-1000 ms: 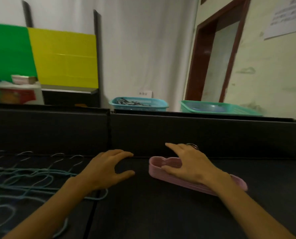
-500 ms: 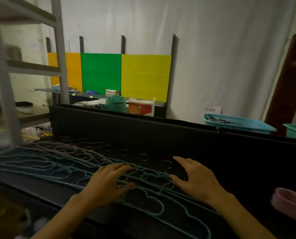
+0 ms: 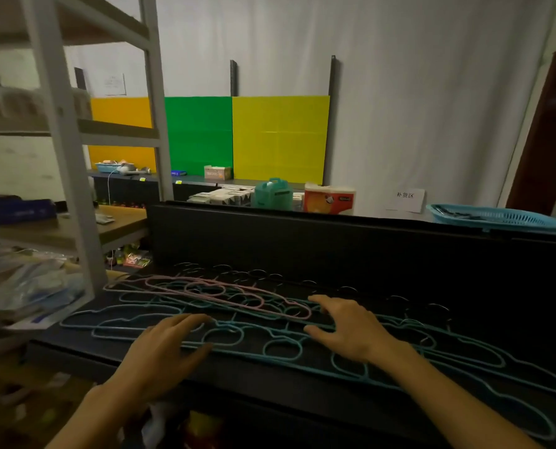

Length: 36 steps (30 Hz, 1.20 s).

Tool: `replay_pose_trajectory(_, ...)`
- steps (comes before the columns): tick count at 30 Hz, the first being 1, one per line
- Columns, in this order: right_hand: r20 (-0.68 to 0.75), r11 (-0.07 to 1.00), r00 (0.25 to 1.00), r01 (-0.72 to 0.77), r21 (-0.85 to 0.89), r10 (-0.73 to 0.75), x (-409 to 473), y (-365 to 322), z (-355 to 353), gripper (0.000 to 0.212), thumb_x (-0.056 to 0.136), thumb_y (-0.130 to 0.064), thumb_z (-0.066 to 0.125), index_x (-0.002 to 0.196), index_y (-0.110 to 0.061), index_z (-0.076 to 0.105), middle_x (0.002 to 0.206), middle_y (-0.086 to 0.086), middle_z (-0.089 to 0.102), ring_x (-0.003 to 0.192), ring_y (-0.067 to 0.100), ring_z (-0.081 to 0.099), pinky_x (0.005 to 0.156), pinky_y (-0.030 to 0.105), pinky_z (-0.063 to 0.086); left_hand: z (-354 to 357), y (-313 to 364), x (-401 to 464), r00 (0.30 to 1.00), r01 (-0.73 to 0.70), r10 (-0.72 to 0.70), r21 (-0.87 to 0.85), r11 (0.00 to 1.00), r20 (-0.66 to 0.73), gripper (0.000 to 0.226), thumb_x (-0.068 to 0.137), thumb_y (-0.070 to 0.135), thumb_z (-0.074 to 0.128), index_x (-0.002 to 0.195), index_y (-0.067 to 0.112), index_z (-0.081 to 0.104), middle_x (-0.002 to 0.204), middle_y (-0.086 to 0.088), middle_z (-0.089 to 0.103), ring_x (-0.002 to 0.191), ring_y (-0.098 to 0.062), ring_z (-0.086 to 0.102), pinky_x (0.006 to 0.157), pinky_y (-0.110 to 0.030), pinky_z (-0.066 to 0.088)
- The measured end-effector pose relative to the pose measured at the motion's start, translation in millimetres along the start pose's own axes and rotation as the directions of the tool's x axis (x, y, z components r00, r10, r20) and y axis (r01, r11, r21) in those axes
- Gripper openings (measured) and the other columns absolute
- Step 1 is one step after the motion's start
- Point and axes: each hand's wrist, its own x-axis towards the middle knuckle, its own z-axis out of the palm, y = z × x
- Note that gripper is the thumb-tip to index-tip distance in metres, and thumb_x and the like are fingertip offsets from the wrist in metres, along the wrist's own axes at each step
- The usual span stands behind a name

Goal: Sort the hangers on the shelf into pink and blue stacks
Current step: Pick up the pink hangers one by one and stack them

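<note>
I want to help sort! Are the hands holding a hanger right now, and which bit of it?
No, nothing is held. The left hand and right hand lie open with spread fingers over the blue hangers; the pink hangers lie beyond them, untouched.

Two bare forearms are seen entering from the bottom edge of the frame. The left hand (image 3: 170, 350) is held palm down in the lower centre-left, its fingers stretched forward and close together, the thumb spread out toward the right. The right hand (image 3: 348, 328) is placed right of centre, slightly higher in the frame, palm down, with its fingers extended toward the upper left and the thumb splayed out below them. Nothing is gripped by either hand.
</note>
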Motion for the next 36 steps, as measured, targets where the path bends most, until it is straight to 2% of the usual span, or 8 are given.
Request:
replay_pose_trajectory(3, 0.018, 1.0, 1.0, 0.002, 0.001, -0.002, 19.4, -11.3, 11.5, 0.068, 0.087, -0.061, 0.053, 0.146, -0.035, 0.03, 0.14, -0.003, 0.049, 0.125, 0.018, 0.049, 0.098, 0.038, 0.045, -3.9, -26.0, 4.1, 0.999, 0.032, -0.032, -0.018, 0.999, 0.009, 0.051, 0.088, 0.052, 0.054, 0.135, 0.042, 0.039, 0.138, 0.014, 0.045, 0.119, -0.005, 0.047, 0.094, -0.023, 0.044)
replay_pose_trajectory(8, 0.046, 0.999, 0.999, -0.008, 0.032, 0.006, 67.5, -27.8, 22.4, 0.07, 0.084, -0.063, 0.056, 0.144, -0.035, 0.034, 0.14, -0.003, 0.05, 0.123, 0.016, 0.051, 0.097, 0.037, 0.048, -8.1, -63.9, 23.2, 0.996, 0.069, -0.066, -0.045, 0.997, 0.051, 0.053, 0.087, 0.055, 0.054, 0.135, 0.043, 0.038, 0.137, 0.015, 0.044, 0.107, 0.003, 0.051, 0.096, -0.025, 0.045)
replay_pose_trajectory(13, 0.119, 0.999, 0.993, -0.008, 0.034, 0.004, 118.4, -42.7, 35.4, 0.079, 0.078, -0.07, 0.058, 0.145, -0.038, 0.03, 0.142, -0.003, 0.047, 0.124, 0.017, 0.049, 0.099, 0.039, 0.046, -16.4, -96.8, 62.0, 0.996, 0.083, -0.084, 0.028, 0.996, 0.033, 0.057, 0.088, 0.053, 0.054, 0.14, 0.039, 0.034, 0.143, 0.01, 0.039, 0.123, -0.009, 0.045, 0.098, -0.026, 0.043)
replay_pose_trajectory(19, 0.247, 0.998, 0.968, -0.049, 0.034, 0.039, 156.6, -46.9, 49.4, 0.092, 0.065, -0.076, 0.062, 0.144, -0.044, 0.027, 0.147, -0.006, 0.04, 0.129, 0.017, 0.043, 0.105, 0.039, 0.041, -8.5, -135.1, 120.2, 0.981, 0.071, -0.084, 0.082, 0.994, 0.173, 0.072, 0.083, 0.061, 0.055, 0.145, 0.038, 0.026, 0.152, 0.007, 0.028, 0.136, -0.013, 0.031, 0.111, -0.034, 0.031)
replay_pose_trajectory(22, 0.33, 0.995, 0.943, -0.075, 0.059, 0.052, 174.7, -52.7, 51.4, 0.093, 0.065, -0.071, 0.07, 0.144, -0.04, 0.032, 0.146, -0.006, 0.041, 0.128, 0.016, 0.044, 0.105, 0.036, 0.041, -2.7, -153.4, 145.4, 0.955, 0.074, -0.097, 0.091, 0.993, 0.281, 0.08, 0.079, 0.066, 0.055, 0.146, 0.038, 0.022, 0.154, 0.006, 0.023, 0.139, -0.016, 0.025, 0.115, -0.038, 0.024)
replay_pose_trajectory(26, 0.37, 0.986, 0.925, -0.128, 0.103, 0.081, 187.8, -63.5, 47.6, 0.09, 0.065, -0.061, 0.078, 0.142, -0.038, 0.036, 0.136, -0.007, 0.044, 0.118, 0.012, 0.047, 0.104, 0.032, 0.042, 4.1, -171.7, 164.8, 0.941, 0.055, -0.058, 0.019, 0.998, 0.332, 0.085, 0.075, 0.069, 0.058, 0.146, 0.038, 0.023, 0.155, 0.006, 0.023, 0.14, -0.016, 0.024, 0.115, -0.036, 0.023)
replay_pose_trajectory(30, 0.31, 0.984, 0.94, -0.169, 0.064, 0.141, 188.7, -69.9, 49.5, 0.092, 0.062, -0.061, 0.078, 0.141, -0.04, 0.036, 0.136, -0.009, 0.047, 0.118, 0.01, 0.049, 0.102, 0.032, 0.044, 9.4, -185.5, 178.4, 0.92, 0.044, 0.0, -0.106, 0.993, 0.392, 0.09, 0.067, 0.074, 0.061, 0.143, 0.042, 0.026, 0.151, 0.008, 0.03, 0.136, -0.014, 0.029, 0.112, -0.035, 0.029)
replay_pose_trajectory(36, 0.084, 0.973, 0.97, -0.228, -0.026, 0.23, 154.6, -96.2, 40.0, 0.091, 0.066, -0.056, 0.077, 0.144, -0.037, 0.033, 0.141, -0.011, 0.044, 0.124, 0.011, 0.046, 0.102, 0.031, 0.044, 7.0, -194.7, 188.8, 0.913, -0.081, 0.16, -0.219, 0.972, 0.375, 0.09, 0.065, 0.071, 0.065, 0.142, 0.039, 0.031, 0.145, 0.01, 0.036, 0.132, -0.011, 0.034, 0.109, -0.03, 0.032)
